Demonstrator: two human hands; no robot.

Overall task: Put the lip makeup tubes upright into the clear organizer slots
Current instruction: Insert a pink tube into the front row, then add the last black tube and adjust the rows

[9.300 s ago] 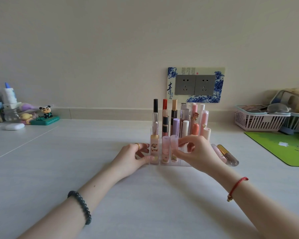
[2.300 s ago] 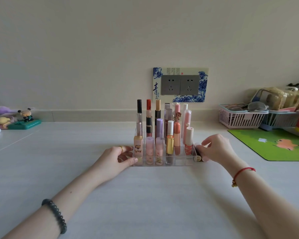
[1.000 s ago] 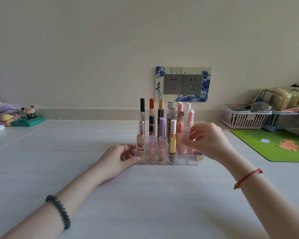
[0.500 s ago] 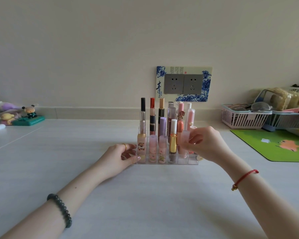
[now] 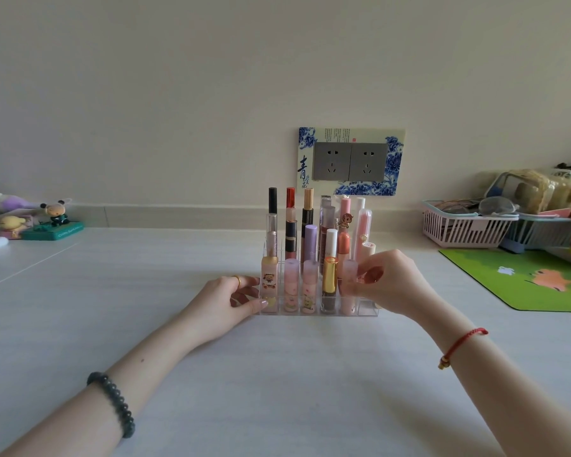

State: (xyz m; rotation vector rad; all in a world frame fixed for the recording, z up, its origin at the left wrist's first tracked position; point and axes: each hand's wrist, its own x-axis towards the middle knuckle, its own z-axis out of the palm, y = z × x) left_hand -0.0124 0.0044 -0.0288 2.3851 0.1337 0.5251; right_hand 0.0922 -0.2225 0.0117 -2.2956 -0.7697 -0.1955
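Seating a pink tube [image 5: 348, 280] in the front row of the organizer [image 5: 368, 310], the right hand [image 5: 396, 286] curls thumb and forefinger round the tube's upper part. This side pinch leaves the cap's top free and keeps the tube plumb over its cell. The tube's base is already inside the fifth front cell, just beside the gold tube [image 5: 329, 280]; whether it has reached the floor cannot be told. The left hand [image 5: 231, 301] lies loosely spread and grasps nothing, its fingertips pressed to the organizer's left end wall and its thumb at the front corner. The likely reason is bracing: the light clear box would otherwise slide on the smooth table [image 5: 277, 374] under a downward push. The other tubes [image 5: 290, 282] stand upright, taller ones in the back rows and shorter ones in front, so every cap shows. The front cell at the right end, directly below the right hand, looks empty. No tube is seen lying loose on the table, though the hand may hide one, so the task is judged nearly done. A basket [image 5: 465, 229] and a green mat [image 5: 524, 282] sit well apart at the right, clear of the work.
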